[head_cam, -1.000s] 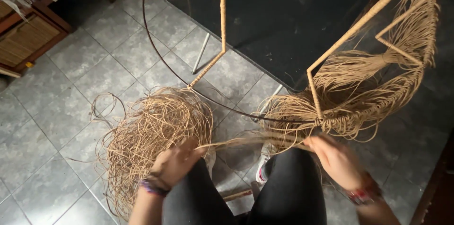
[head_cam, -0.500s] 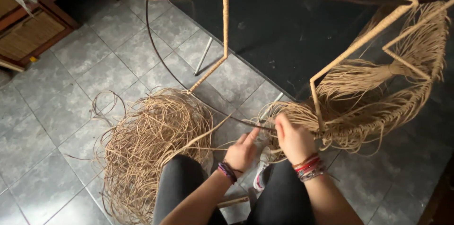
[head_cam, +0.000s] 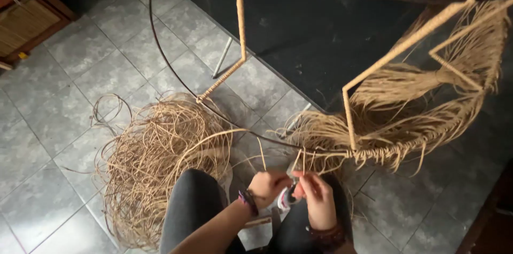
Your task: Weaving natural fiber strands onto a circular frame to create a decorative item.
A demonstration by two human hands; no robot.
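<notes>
Head view shows left hand [head_cam: 265, 187] and right hand [head_cam: 316, 196] pinched together on thin rattan strands [head_cam: 299, 160] below the frame rim [head_cam: 320, 152]; it seems a tying step; next needs steady tension.

The heap of straw strands [head_cam: 155, 163] is tan. The floor tiles [head_cam: 48, 126] are mottled grey. The frame wrapping [head_cam: 238, 24] is tan.

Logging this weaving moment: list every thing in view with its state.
left hand: closed, pinching strands
right hand: closed on strands
fibre strands: held upright between both hands
loose fibre pile: tangled on the floor
wire frame: partly wrapped, fringe hanging
</notes>
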